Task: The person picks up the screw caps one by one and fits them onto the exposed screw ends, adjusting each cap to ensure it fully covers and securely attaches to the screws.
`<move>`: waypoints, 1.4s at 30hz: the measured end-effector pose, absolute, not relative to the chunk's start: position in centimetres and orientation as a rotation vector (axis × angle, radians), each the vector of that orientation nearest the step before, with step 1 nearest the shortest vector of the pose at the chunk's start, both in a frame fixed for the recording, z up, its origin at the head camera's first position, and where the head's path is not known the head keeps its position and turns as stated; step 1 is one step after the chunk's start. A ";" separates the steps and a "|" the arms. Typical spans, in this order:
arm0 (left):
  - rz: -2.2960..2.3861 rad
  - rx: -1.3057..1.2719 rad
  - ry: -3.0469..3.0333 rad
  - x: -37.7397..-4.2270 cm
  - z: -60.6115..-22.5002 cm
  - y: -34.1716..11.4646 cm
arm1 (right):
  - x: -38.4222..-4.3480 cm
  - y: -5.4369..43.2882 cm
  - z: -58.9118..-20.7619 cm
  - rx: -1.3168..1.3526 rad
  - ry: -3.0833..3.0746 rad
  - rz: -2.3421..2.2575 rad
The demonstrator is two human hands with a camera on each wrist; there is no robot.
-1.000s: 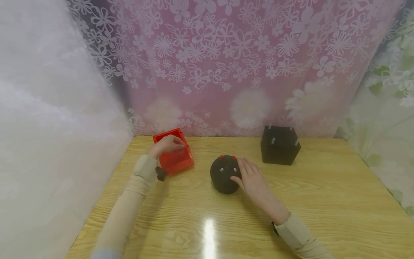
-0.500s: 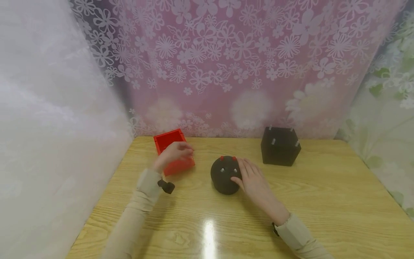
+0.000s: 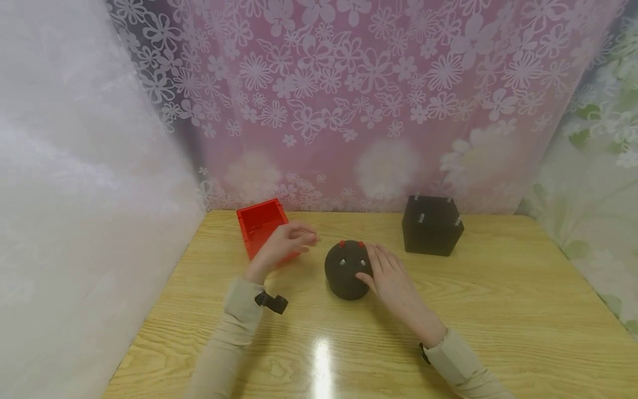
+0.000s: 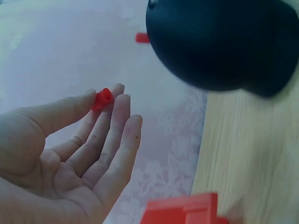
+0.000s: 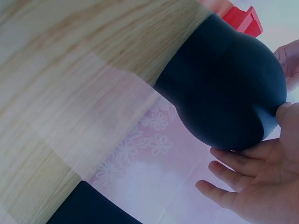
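Observation:
Between the thumb and fingers of my left hand (image 3: 286,241), a small hollow red tube (image 4: 103,99) is pinched, its open end showing in the left wrist view. That hand is in the air between the red bin and a round black object. The round black object (image 3: 344,282) stands on the table on a narrower base; two short red pegs (image 3: 361,244) and two silver pins (image 3: 342,262) stick out of its top. My right hand (image 3: 396,285) holds its right side, thumb on the near face and fingers around behind.
An open red bin (image 3: 256,235) sits at the back left, small red pieces inside it. At the back right stands a black block (image 3: 431,233) with several clear pins on top. A pink floral curtain (image 3: 324,111) hangs behind the wooden table (image 3: 379,354).
My left hand has come out of the red bin and moved right toward the round black object, carrying the small red tube. The right hand has stayed in place.

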State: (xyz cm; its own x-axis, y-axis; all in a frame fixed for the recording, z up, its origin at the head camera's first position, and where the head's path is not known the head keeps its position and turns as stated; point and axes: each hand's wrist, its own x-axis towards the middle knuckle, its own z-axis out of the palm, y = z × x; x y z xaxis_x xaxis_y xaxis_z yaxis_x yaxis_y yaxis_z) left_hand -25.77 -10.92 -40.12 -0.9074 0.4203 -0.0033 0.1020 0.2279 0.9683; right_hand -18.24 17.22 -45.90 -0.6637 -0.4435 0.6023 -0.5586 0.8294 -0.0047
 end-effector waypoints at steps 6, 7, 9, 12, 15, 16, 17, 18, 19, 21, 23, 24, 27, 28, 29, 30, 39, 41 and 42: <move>1.807 0.496 2.174 -25.0 -40.6 -9.7 | -18.3 17.2 -45.9 0.727 -2.407 0.264; 1.825 0.501 2.162 -24.9 -40.7 -9.5 | -18.3 17.2 -45.9 0.726 -2.406 0.266; 1.843 0.517 2.158 -24.8 -41.0 -9.2 | -18.3 17.2 -46.0 0.727 -2.401 0.269; 1.871 0.531 2.162 -24.6 -41.5 -8.7 | -18.4 17.2 -46.0 0.733 -2.381 0.269; 1.884 0.540 2.182 -24.3 -41.8 -8.3 | -18.5 17.2 -46.0 0.738 -2.365 0.267; 1.889 0.544 2.187 -24.2 -41.9 -8.2 | -18.5 17.2 -46.0 0.739 -2.363 0.265; 1.890 0.555 2.194 -24.1 -42.0 -8.0 | -18.5 17.2 -46.0 0.740 -2.364 0.266; 1.890 0.575 2.200 -24.1 -42.1 -7.9 | -18.5 17.2 -46.1 0.738 -2.368 0.266; 1.886 0.595 2.210 -24.0 -42.2 -7.8 | -18.4 17.2 -46.1 0.736 -2.373 0.267; 1.880 0.646 2.226 -23.9 -42.4 -7.6 | -18.4 17.2 -46.1 0.731 -2.383 0.272; 1.869 0.693 2.244 -23.9 -42.4 -7.3 | -18.4 17.2 -46.2 0.727 -2.389 0.281; 1.864 0.714 2.255 -23.8 -42.4 -7.2 | -18.4 17.1 -46.1 0.725 -2.389 0.283; 1.835 0.764 2.304 -23.6 -42.3 -7.0 | -18.4 17.1 -46.1 0.726 -2.381 0.288; 1.826 0.777 2.321 -23.5 -42.2 -6.9 | -18.4 17.1 -46.1 0.725 -2.379 0.286; 1.811 0.792 2.345 -23.4 -42.1 -6.9 | -18.4 17.1 -46.0 0.725 -2.378 0.283; 1.799 0.808 2.368 -23.3 -42.0 -6.8 | -18.4 17.1 -46.0 0.724 -2.377 0.281; 1.696 0.838 2.547 -22.7 -41.6 -6.4 | -18.3 17.2 -46.0 0.725 -2.413 0.274; 1.679 0.827 2.571 -22.5 -41.5 -6.3 | -18.3 17.3 -46.0 0.723 -2.424 0.275; 1.673 0.820 2.580 -22.4 -41.4 -6.3 | -18.3 17.3 -46.0 0.723 -2.428 0.275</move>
